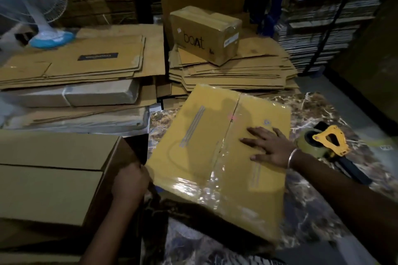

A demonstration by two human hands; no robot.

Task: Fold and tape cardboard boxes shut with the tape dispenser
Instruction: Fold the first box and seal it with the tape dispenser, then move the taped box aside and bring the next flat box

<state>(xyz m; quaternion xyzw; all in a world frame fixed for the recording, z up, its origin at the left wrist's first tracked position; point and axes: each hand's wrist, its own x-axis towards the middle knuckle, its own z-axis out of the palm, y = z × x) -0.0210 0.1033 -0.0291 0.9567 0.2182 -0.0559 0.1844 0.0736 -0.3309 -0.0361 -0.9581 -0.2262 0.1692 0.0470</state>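
Observation:
A closed yellow-brown cardboard box (202, 135) lies tilted on the marbled surface (318, 206), with clear shiny tape along its centre seam. My right hand (269, 146) rests flat on the box's right flap, fingers spread. My left hand (131, 180) grips the box's near left corner, fingers curled round the edge. The yellow tape dispenser (327, 142) with its tape roll lies on the surface just right of my right wrist, held by neither hand.
A large closed brown box (53, 176) stands at the near left. Behind are stacks of flattened cartons (81, 66), a taped "boAt" box (204, 32) on another flat stack, a white and blue fan (34, 6) at far left, and racks of cardboard at the back.

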